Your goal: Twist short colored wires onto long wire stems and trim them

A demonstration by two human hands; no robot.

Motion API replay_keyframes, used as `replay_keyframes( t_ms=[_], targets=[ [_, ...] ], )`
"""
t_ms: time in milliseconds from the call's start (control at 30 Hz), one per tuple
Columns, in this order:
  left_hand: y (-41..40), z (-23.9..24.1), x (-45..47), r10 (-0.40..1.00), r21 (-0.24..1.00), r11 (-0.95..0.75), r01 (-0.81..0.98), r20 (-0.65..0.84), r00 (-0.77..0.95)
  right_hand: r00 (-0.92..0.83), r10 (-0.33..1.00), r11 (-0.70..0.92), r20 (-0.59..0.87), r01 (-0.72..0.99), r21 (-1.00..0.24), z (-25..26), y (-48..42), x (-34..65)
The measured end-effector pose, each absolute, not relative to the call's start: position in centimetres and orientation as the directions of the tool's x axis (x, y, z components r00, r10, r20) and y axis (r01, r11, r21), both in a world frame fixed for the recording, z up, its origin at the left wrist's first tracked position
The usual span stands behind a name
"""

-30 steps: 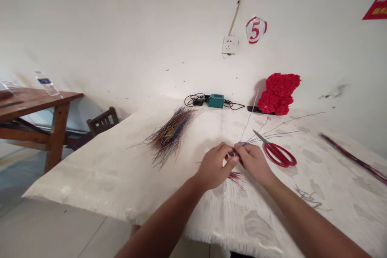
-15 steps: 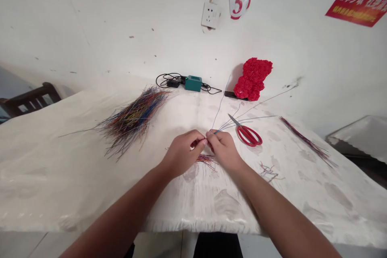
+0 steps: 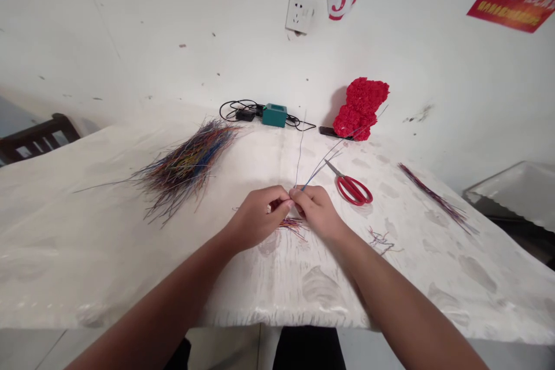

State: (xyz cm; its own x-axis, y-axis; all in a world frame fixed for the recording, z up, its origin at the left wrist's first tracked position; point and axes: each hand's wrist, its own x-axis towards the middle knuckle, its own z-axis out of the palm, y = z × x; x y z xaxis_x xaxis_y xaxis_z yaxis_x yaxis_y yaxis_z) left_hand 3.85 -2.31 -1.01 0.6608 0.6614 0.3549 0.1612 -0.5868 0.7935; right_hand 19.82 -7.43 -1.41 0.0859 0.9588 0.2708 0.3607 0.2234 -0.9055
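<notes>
Both my hands meet at the middle of the white-covered table (image 3: pixel 108 254). My left hand (image 3: pixel 258 217) and my right hand (image 3: pixel 318 211) are closed, pinching the ends of a few thin wires (image 3: pixel 318 165) that fan up and away toward the wall. Short coloured wire scraps (image 3: pixel 292 224) lie on the cloth right under my fingers. A big heap of coloured wires (image 3: pixel 188 162) lies to the left of my hands. Red-handled scissors (image 3: pixel 352 186) rest just right of my right hand.
A teal box (image 3: pixel 274 115) with black cables and a red flower ornament (image 3: pixel 361 107) stand at the wall. A slim wire bundle (image 3: pixel 433 198) and small scraps (image 3: pixel 381 238) lie to the right. A dark wooden chair (image 3: pixel 37 136) stands far left.
The view swung right and down, so the wooden side table left the picture. The held wires have drawn together from a wide fan into a tighter bunch. My hands stay joined.
</notes>
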Motion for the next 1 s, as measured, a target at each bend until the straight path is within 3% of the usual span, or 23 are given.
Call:
replay_keyframes(
  t_ms=[133,333,667,1000],
  targets=[
    [-2.2,-0.3,3.2,0.602,0.9,-0.433,0.05,0.248,0.759,-0.022,0.971,0.236,0.236,0.211,-0.949,-0.6,-7.7,19.9],
    [-1.8,-0.1,2.5,0.536,0.938,-0.345,-0.012,0.208,0.818,-0.121,0.974,0.204,0.191,0.102,-0.974,0.1,-8.4,19.9],
    [-2.0,0.0,3.1,0.677,0.937,-0.348,0.039,0.222,0.702,0.118,0.961,0.241,0.251,0.097,-0.966,-0.2,-8.1,19.2],
    [-2.1,0.1,2.8,0.637,0.941,-0.337,0.021,0.211,0.742,0.276,0.927,0.23,0.254,0.119,-0.966,0.2,-7.9,19.5]
  ],
)
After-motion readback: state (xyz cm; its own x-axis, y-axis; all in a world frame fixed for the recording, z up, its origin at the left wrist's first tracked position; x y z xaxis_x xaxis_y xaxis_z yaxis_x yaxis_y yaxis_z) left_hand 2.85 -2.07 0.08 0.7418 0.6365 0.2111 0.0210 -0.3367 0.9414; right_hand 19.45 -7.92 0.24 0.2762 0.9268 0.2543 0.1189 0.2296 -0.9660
